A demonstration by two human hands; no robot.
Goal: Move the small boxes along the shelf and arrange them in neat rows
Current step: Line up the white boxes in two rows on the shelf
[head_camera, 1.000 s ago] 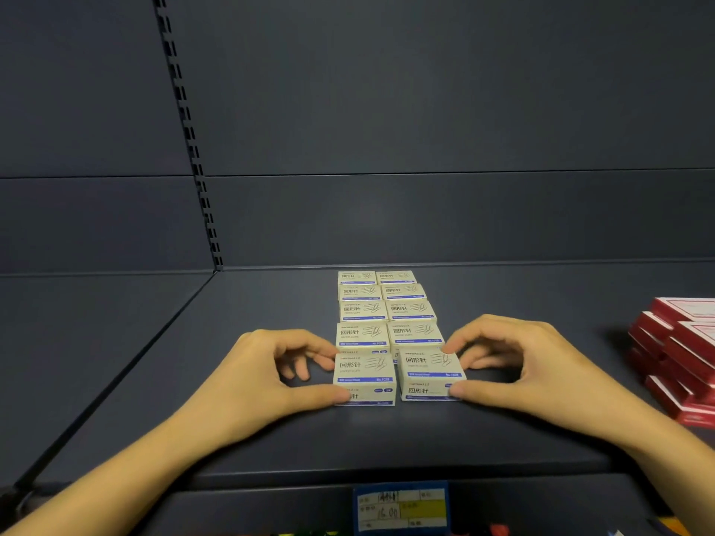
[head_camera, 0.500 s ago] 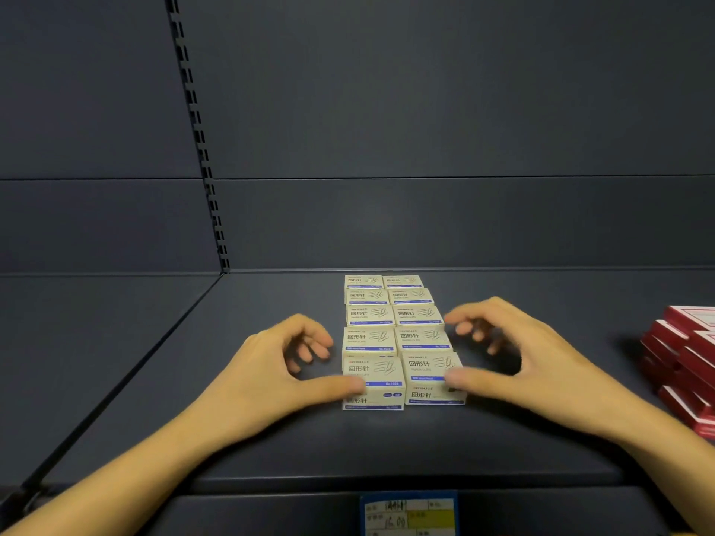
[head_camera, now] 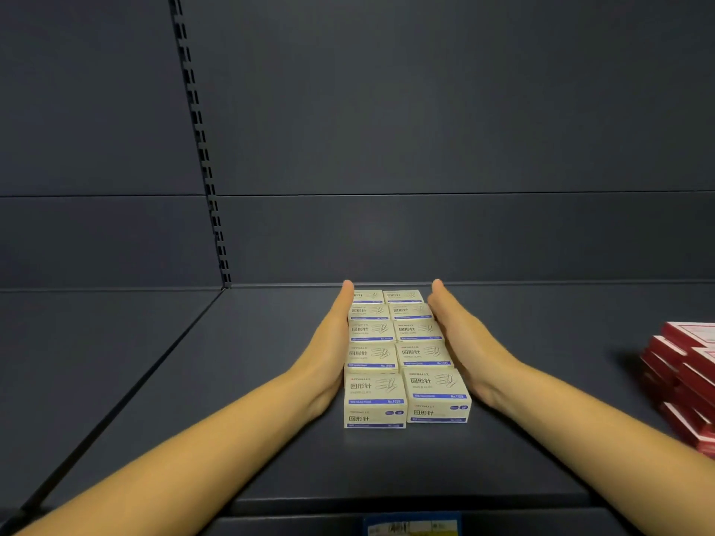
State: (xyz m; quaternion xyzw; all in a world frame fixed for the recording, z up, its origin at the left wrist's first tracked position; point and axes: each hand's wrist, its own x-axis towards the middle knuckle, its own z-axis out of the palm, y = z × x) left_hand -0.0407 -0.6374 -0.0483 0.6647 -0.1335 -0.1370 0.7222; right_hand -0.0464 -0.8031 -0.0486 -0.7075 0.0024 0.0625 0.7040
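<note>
Several small cream paper-clip boxes with blue stripes (head_camera: pixel 394 353) stand in two side-by-side rows running from the shelf's front toward the back wall. My left hand (head_camera: pixel 329 353) lies flat along the left row's outer side, fingers straight and pressed against the boxes. My right hand (head_camera: pixel 464 346) does the same along the right row's outer side. The front right box (head_camera: pixel 439 396) sits slightly further back than the front left box (head_camera: pixel 374 400). Both hands' fingertips reach the rearmost boxes by the back wall.
The dark grey shelf (head_camera: pixel 251 400) extends left and right of the rows. A pile of red boxes (head_camera: pixel 685 377) sits at the right edge. A slotted upright (head_camera: pixel 201 148) runs up the back panel. A price label (head_camera: pixel 412 527) hangs on the front lip.
Both hands left the front pair of boxes, straightened their fingers and slid back along the outer sides of the two rows.
</note>
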